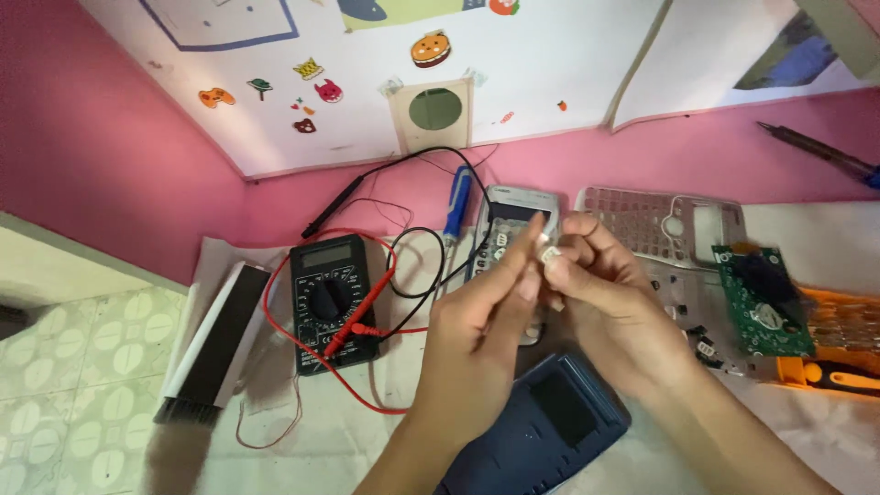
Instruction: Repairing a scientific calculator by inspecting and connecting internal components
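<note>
Head view, both hands up over the worktop [302,440]; left hand [477,321] and right hand [610,298] meet fingertip to fingertip, pinched shut on a small white part [550,256] — held in the air just above the grey calculator [513,234]; it looks light, tiny and slippery, probably easy to drop, so best pinched by its edges; black multimeter [332,298] with red leads lies to the left, green circuit board [761,302] to the right — dark blue cover [550,426] below.

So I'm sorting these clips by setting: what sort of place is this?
Probably a home electronics repair spot. A black multimeter with red and black leads, a bare green circuit board and an opened calculator front lie around the hands, with a sticker-covered wall behind.
</note>
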